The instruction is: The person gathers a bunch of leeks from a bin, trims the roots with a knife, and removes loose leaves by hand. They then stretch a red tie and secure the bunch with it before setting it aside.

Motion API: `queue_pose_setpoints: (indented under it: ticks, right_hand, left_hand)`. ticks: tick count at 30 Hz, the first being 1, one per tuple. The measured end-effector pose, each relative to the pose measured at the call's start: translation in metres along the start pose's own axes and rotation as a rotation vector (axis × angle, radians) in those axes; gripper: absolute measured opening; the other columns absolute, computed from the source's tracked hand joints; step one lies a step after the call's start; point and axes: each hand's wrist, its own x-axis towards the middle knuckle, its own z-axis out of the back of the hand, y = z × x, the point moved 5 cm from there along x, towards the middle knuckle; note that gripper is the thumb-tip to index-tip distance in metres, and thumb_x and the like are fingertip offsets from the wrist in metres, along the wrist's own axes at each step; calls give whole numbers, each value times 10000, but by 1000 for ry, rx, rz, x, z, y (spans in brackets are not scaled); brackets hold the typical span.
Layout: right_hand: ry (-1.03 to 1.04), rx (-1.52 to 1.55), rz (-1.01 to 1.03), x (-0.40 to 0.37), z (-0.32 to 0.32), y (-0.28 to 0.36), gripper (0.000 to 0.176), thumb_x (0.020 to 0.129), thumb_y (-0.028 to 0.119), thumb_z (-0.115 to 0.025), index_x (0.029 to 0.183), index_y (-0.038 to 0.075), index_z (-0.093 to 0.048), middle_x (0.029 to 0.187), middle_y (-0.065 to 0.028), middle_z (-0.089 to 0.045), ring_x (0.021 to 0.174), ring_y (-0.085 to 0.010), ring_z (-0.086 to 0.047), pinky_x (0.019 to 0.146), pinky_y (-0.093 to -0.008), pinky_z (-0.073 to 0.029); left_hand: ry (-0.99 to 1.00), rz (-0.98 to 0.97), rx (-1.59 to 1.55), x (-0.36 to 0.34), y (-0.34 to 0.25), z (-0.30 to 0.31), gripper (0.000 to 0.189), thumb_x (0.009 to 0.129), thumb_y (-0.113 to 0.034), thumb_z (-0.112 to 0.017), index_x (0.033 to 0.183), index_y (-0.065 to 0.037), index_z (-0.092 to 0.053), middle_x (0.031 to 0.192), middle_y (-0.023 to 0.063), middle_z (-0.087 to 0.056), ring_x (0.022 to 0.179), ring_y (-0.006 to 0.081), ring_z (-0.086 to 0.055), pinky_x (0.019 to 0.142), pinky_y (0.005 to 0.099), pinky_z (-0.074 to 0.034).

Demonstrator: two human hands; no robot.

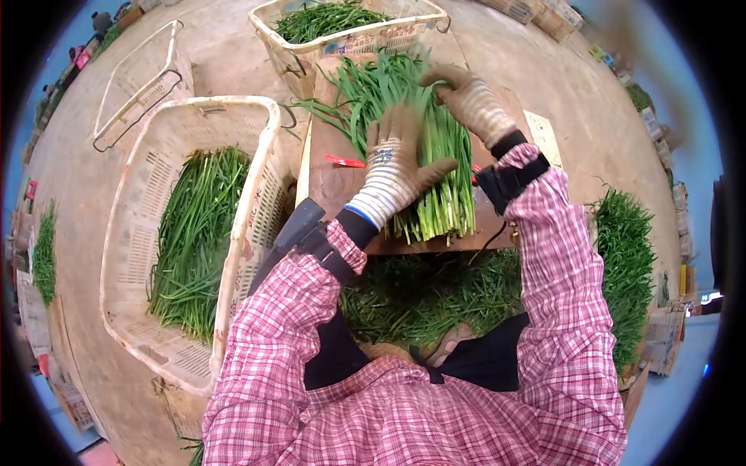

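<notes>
A thick bundle of long green leafy stalks (447,186) lies on a brown board (330,167), its pale cut ends toward me. My left hand (392,167), in a striped work glove with a tan palm, rests flat on the bundle's left side, fingers and thumb spread; its fingertips are blurred. At the upper right of the bundle, my right hand (470,101), gloved alike, is at the leaves with its fingers curved and apart from the thumb. A red strip (345,161) lies on the board left of my left hand.
A large white crate (120,225) with more green stalks (198,233) stands at the left. Behind the board is another crate (350,43) holding greens, and a further crate (116,97) is at the upper left. Cut greens (625,264) are heaped at the right and below the board.
</notes>
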Motion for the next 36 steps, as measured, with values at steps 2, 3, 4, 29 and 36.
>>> queue_pose_setpoints:
  ticks: [2, 3, 4, 29, 36]
  right_hand:
    - [77, -72, -64, 5, -4, -4, 198, 857, 112, -571, 1018, 91, -683, 982, -136, -692, 957, -317, -650, 843, -383, -502]
    - [189, -191, -178, 8, -8, -12, 222, 868, 112, -564, 1059, 101, -677, 1013, -137, -689, 970, -317, -646, 861, -384, -498]
    - [301, -309, -291, 9, -11, -20, 248, 880, 112, -557, 1100, 111, -671, 1043, -137, -685, 984, -317, -643, 878, -386, -494]
    - [481, -261, -444, 17, -30, -25, 323, 724, 222, -742, 947, -7, -695, 1036, -146, -683, 884, -195, -652, 785, -289, -523]
    - [110, 45, -301, -1, -6, 3, 175, 807, 122, -722, 966, 52, -699, 912, -43, -689, 875, -110, -621, 779, -259, -504]
  left_hand:
    - [33, 27, 24, -2, 1, -6, 1030, 787, -678, -573, 1406, 98, -298, 1465, 299, -292, 1382, 438, -243, 1140, 523, -138]
    - [39, 73, 71, -4, 5, -9, 1009, 808, -676, -545, 1410, 93, -295, 1470, 309, -275, 1381, 452, -235, 1141, 528, -126]
    - [44, 120, 117, -6, 9, -13, 989, 829, -675, -517, 1415, 89, -291, 1474, 318, -257, 1379, 466, -227, 1142, 533, -113]
    - [-52, 43, 94, -9, 9, -12, 949, 821, -695, -494, 1350, 87, -396, 1408, 316, -361, 1333, 446, -301, 1113, 529, -180]
    - [9, 82, 99, -6, 10, -13, 974, 804, -713, -510, 1393, 50, -368, 1445, 308, -317, 1366, 437, -262, 1131, 533, -143]
